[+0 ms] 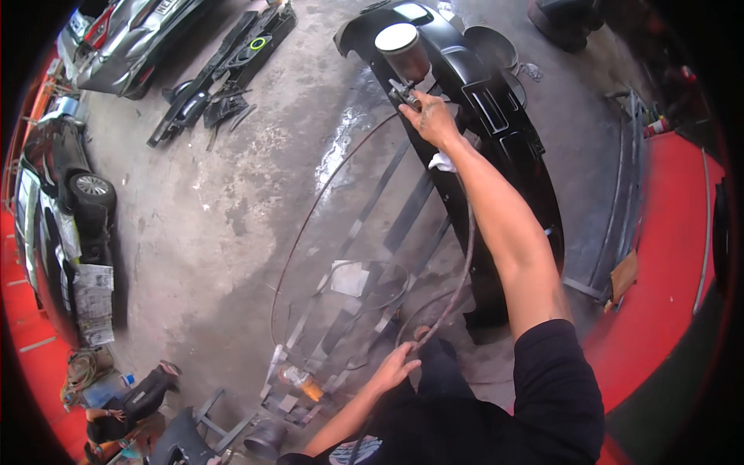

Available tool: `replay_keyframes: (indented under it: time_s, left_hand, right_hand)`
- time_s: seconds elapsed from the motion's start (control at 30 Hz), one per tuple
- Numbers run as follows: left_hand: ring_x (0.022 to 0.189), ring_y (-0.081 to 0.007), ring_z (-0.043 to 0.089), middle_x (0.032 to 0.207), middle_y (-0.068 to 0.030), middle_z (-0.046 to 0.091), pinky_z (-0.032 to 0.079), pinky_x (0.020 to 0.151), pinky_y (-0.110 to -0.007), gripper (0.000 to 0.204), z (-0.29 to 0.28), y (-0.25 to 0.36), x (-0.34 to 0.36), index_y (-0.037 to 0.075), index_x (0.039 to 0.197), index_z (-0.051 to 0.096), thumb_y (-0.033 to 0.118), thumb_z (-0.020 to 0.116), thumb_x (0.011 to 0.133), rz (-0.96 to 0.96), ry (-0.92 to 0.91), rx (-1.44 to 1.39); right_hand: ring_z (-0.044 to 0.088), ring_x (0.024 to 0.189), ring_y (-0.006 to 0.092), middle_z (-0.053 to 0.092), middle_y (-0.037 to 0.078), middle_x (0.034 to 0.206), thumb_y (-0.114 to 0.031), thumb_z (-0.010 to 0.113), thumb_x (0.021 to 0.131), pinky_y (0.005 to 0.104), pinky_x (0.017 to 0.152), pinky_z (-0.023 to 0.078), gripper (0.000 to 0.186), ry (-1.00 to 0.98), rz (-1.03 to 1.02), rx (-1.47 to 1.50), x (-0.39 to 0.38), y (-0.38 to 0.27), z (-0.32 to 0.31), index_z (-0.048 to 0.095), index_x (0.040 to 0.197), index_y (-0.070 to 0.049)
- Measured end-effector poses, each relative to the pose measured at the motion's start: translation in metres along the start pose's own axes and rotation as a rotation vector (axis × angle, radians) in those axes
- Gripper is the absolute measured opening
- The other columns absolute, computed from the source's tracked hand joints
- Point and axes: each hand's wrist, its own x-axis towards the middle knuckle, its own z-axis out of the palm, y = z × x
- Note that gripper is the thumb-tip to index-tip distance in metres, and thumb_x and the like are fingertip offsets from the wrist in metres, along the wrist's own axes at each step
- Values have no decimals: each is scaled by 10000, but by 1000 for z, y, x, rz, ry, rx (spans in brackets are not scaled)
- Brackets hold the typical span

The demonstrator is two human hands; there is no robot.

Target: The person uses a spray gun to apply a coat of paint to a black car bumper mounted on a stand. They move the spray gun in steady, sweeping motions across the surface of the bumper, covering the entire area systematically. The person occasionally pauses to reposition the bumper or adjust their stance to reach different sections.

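Your right hand (432, 122) is gripping a silver spray gun with a white-lidded cup (406, 63) at twelve o'clock, beside a glossy black curved bumper (518, 169); your left hand (395, 366), at six, is loosely holding a thin brownish hose (470, 236).

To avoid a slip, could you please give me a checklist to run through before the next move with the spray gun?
1. Spray gun in right hand: ok, gripped.
2. Lid on cup: ok.
3. Fill level in cup: cannot tell.
4. Hose supported: ok, left hand grips it.
5. Hose away from legs: not ok, loops near them.
6. Spray gun apart from bumper: cannot tell, they overlap in view.
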Motion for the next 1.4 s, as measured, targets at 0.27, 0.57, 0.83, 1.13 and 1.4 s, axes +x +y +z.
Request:
replay_keyframes:
  time_s: [0.27,0.57,0.83,1.13,1.4]
  left_hand:
    - [1322,-393,589,1416,-227,610,461,1107,-450,527,-11,4,8,67,1456,527,264,712,1004,107,72,-194]
    - [1008,-423,706,1021,-228,737,536,878,-454,262,-43,-17,-9,3,1111,687,240,690,999,-154,57,59]
    - [1049,-402,734,1064,-223,770,557,896,-449,289,-64,-82,-34,4,1110,738,236,752,939,-103,-187,425]
    - [1077,-408,733,1078,-240,768,553,938,-441,290,-71,-123,-11,6,1130,758,114,753,861,64,-373,425]
    - [974,-386,733,995,-259,757,545,881,-450,345,-91,-116,-5,-17,1118,748,215,827,875,47,-396,506]
  right_hand:
    - [712,909,464,735,246,942,-280,696,983,543,796,547,277,426,-96,-185,56,-25,-36,674,1074,-19]
    - [721,776,390,738,207,822,-456,823,875,441,759,564,554,610,41,86,-19,-37,-5,740,1107,41]
    - [709,702,145,722,65,770,-259,754,983,356,614,533,281,522,603,350,-234,-52,-177,749,1125,-17]
    - [685,665,103,705,29,808,-238,743,992,265,461,521,218,804,1166,109,-463,-32,-288,735,1046,-27]
    - [673,663,103,694,6,781,-250,744,983,262,497,503,204,638,820,435,-319,-35,-248,751,1026,-51]
